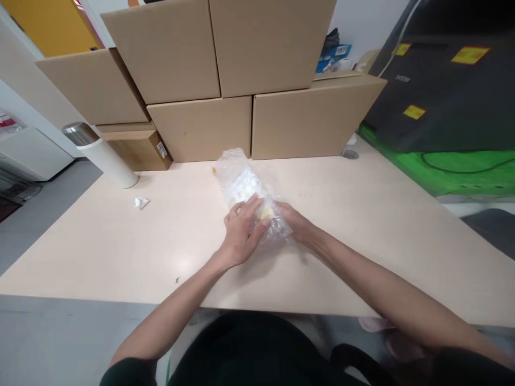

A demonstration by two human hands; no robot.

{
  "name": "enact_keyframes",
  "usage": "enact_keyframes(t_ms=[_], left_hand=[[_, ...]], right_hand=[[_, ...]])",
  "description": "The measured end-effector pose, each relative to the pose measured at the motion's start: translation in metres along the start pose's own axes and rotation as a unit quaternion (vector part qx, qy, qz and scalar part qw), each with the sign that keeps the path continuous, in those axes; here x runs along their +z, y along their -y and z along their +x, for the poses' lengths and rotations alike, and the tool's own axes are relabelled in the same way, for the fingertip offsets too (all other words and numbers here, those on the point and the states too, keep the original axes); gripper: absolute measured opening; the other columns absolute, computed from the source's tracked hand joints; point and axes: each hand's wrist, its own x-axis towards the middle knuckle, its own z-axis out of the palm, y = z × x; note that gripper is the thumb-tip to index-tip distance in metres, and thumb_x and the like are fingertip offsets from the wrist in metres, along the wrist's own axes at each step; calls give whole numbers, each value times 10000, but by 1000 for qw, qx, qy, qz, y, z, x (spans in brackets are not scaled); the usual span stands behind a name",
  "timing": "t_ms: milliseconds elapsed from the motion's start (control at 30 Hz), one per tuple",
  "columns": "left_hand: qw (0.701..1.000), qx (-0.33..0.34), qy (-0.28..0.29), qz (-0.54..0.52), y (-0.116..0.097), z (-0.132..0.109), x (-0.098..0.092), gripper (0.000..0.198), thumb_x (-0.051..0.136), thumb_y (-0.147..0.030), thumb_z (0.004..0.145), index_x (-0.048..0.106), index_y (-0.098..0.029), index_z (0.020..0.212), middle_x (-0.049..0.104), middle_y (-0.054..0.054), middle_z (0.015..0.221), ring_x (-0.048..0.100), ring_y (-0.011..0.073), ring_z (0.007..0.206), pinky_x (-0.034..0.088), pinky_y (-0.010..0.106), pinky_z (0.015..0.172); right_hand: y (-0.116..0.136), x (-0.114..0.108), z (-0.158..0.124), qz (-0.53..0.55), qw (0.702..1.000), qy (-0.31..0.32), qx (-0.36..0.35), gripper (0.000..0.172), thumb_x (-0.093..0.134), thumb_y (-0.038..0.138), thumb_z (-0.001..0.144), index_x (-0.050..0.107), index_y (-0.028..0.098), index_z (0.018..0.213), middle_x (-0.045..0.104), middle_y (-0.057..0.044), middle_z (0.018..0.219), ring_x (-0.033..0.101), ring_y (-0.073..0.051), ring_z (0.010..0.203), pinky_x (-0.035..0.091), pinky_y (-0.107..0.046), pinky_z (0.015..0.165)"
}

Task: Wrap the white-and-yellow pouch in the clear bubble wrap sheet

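Note:
A crinkled clear plastic bag [232,170] with whitish contents and a yellowish patch is between my hands, near the middle of the table. My left hand [241,228] lies over its left and near side, with the fingers across the top and the thumb apart, gripping the plastic. On the bag's right edge, my right hand [295,221] has hold of it; most of those fingers are hidden behind the plastic. What exactly the bag contains is too blurred to tell. A small orange-yellow bit [214,171] shows at its far left edge.
Cardboard boxes [201,131] stand stacked along the back of the pale table [362,214]. At the left are a white bottle with a metallic cap [108,161] and a crumpled white scrap [141,202]. A small dark round object [350,154] sits at the back right.

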Motion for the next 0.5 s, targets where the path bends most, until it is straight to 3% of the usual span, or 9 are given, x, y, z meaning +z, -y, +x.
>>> enact_keyframes(t_ms=[133,267,367,433,500], left_hand=[[992,11,81,96,-2,9,19,536,389,-540,1004,414,-343,1502,343,13,1626,245,374,1483,218,606,1145],[980,42,98,167,1,8,32,528,433,-471,1000,431,-297,1500,356,28,1620,246,392,1485,214,611,1145],[976,50,99,185,2,7,34,529,426,-462,1006,433,-271,1499,360,30,1618,251,398,1481,214,610,1146],[976,53,97,186,4,7,34,535,416,-469,1010,431,-255,1500,358,31,1619,248,397,1480,214,603,1147],[977,56,90,183,6,7,34,537,429,-468,1006,435,-249,1497,364,34,1616,250,395,1477,212,600,1145]], right_hand=[[-5,-35,-7,-109,991,-54,-63,258,735,368,684,714,186,865,699,-19,747,613,-175,676,471,-284,628],[-10,-56,1,-309,928,-152,-143,204,622,321,739,707,197,876,710,-60,931,619,-218,870,476,-360,825],[-7,-57,15,-373,896,-208,-124,218,590,384,805,672,201,891,687,-67,952,593,-230,912,452,-385,880],[-2,-50,25,-360,909,-187,-91,247,592,444,833,641,203,841,657,-37,852,577,-218,866,449,-363,851],[4,-39,34,-267,948,-164,-51,266,653,462,814,613,199,803,620,-11,779,562,-201,831,450,-331,812]])
